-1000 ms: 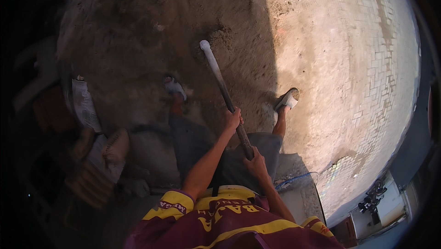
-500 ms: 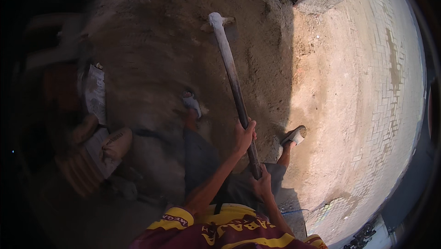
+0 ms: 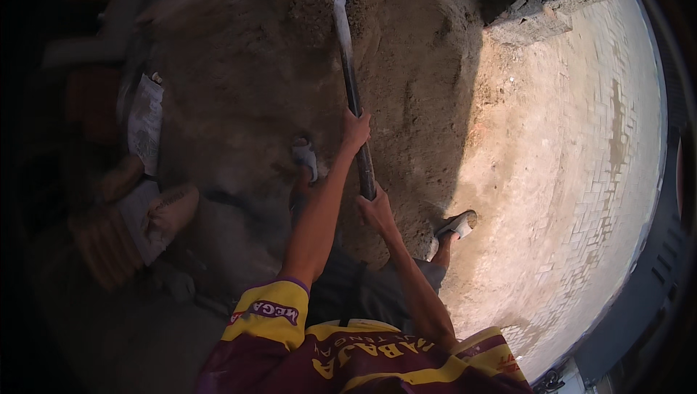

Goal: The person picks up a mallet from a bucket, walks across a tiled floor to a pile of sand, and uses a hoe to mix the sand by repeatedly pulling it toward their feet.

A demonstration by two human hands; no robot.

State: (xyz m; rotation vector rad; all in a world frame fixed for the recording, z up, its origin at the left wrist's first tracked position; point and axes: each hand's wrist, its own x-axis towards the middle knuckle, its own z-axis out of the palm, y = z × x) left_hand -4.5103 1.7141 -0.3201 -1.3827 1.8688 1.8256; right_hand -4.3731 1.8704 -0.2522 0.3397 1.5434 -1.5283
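Note:
A long-handled hoe (image 3: 349, 67) reaches away from me, its dark handle turning pale toward the far end. My left hand (image 3: 356, 130) is wrapped round the middle of the handle. Closer to my body, my right hand (image 3: 375, 206) grips the handle's near end. The hoe's far end rests at a mound of brown sandy soil (image 3: 414, 82), and its blade is not visible there. My feet stand apart on either side, the left in a grey slipper (image 3: 305, 158) and the right in a pale one (image 3: 459, 225).
To the left lie a white sack (image 3: 146, 125), a brown paper bag (image 3: 173, 212) and ribbed reddish-brown pieces (image 3: 109, 249) in shadow. A rough concrete block (image 3: 534, 25) stands at the far right. Beyond the sunlit dirt runs grey paving (image 3: 602, 176).
Both hands have moved forward and slightly left with the hoe. Its far end has gone farther from me, and the blade end that showed before is now out of sight at the soil.

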